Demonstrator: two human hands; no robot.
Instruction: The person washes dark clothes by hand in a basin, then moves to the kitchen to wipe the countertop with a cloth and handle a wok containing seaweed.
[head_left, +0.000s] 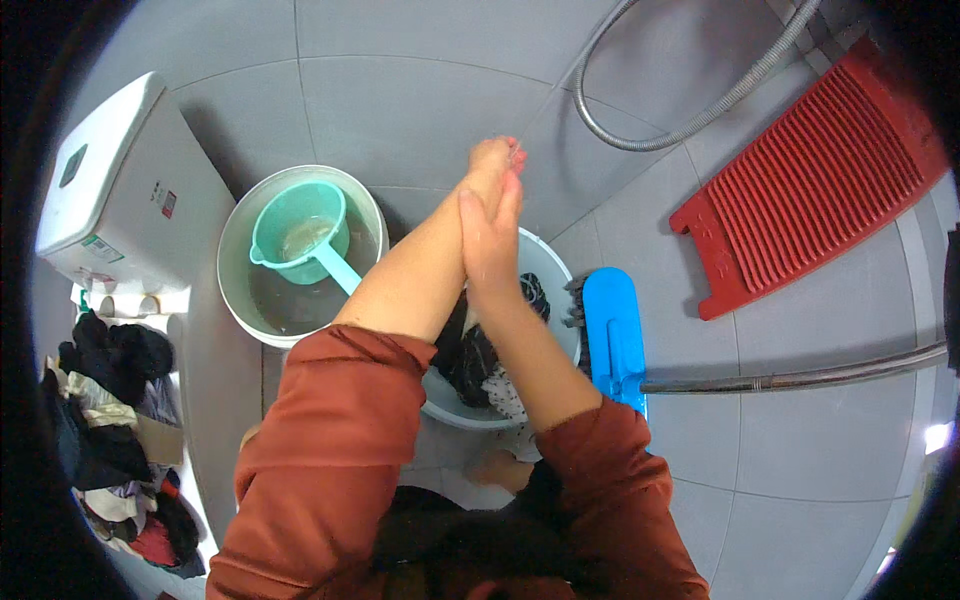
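Observation:
My left hand (498, 159) is stretched forward under a thin stream of water, its fingers bent and partly hidden. Against the left wrist and lower palm lies my right hand (493, 240), its fingers pointing forward. Both rust-red sleeves are pushed up. Below my hands stands a light grey plastic basin (566, 300) holding dark and patterned wet cloth (480, 367). Left of my forearms, a pale bucket (229, 289) contains murky water and a mint-green dipper (300, 232), whose handle points toward my left forearm.
A blue floor brush (611, 322) with a metal pole (757, 384) lies right of the basin. A red plastic washboard (810, 180) leans at upper right. A metal shower hose (675, 135) loops above. A white toilet tank (161, 187) and piled clothes (112, 427) are at left.

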